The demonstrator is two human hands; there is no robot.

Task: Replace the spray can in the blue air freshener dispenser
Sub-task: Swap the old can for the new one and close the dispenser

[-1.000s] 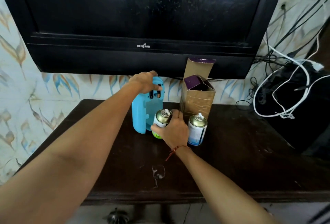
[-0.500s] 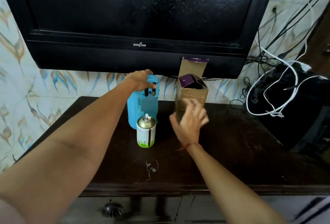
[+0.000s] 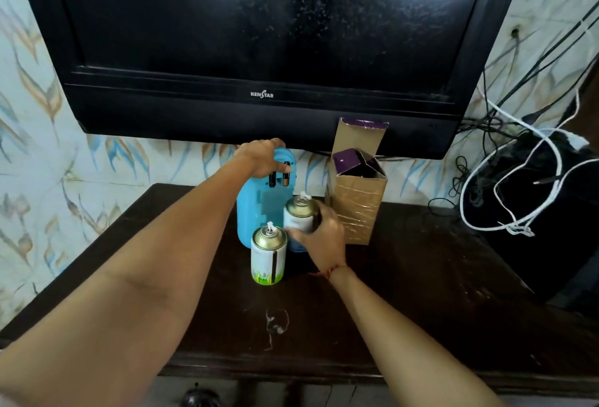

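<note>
Head view only. Left hand [image 3: 263, 157] is clamped over the top of the blue air freshener dispenser [image 3: 259, 212], fingers curled down over the upper front, just above the two batteries [image 3: 279, 178] seated in their slots. Dispenser stands upright near the table's back edge, roughly mid-width, front open, can bay bare.

Right hand [image 3: 319, 232] is wrapped around the blue-and-white spray can [image 3: 299, 217], thumb across the near side, fingers round the far side: closed grip on the can body. Can is upright, gold shoulder and white nozzle showing above the hand, right in front of the dispenser's open bay and overlapping its lower right. Cannot tell whether its base is on the table [image 3: 421, 277] or lifted; the hand and the other can hide it.

Green-and-white spray can [image 3: 268, 256] stands upright and untouched on the table, just in front of the dispenser and just left of the right hand, nozzle on.

Cardboard box [image 3: 358, 199], top flaps open, purple inside, stands just right of the held can, toward the back edge. Red thread [image 3: 327, 272] on the right wrist. Kenstar TV [image 3: 262, 50] hangs above the back edge; white cables [image 3: 518, 179] off the right end.
</note>
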